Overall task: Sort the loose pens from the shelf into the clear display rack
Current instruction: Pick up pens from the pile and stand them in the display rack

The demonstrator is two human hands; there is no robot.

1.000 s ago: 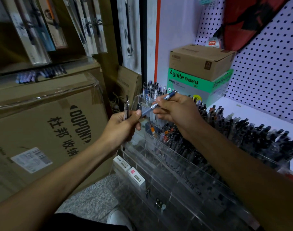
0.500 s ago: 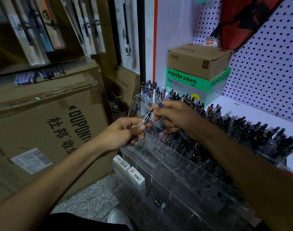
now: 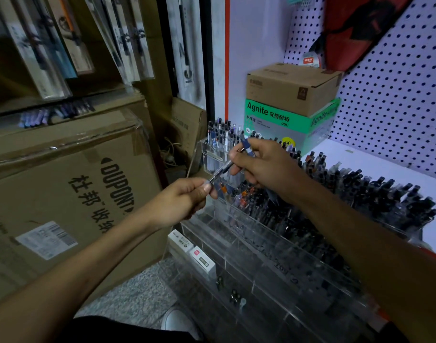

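Progress: the clear rack (image 3: 281, 246) along the front edge of the white shelf (image 3: 385, 164) is already dense with upright pens across its upper rows (image 3: 360, 194). The small raised holder (image 3: 219, 149) at its left end is also full. The lower front compartments look mostly bare, with only a few small items in them. I judge the sorting well advanced but not finished. How many loose pens remain on the shelf I cannot tell from here.

In hand: one clear-barrelled pen with a dark blue grip (image 3: 230, 163), held slanted above the rack's left end. My right hand (image 3: 259, 167) has its fingers curled round the upper, blue part. My left hand (image 3: 184, 201) pinches the tip end between thumb and forefinger. This pen is not yet in any slot.

Change versus half a second ago: the pen then appeared shorter and lower between my hands, with only its tip section showing. It now spans a longer diagonal, blue end raised towards the holder. My right hand has risen a little; my left hand's position is nearly unchanged.
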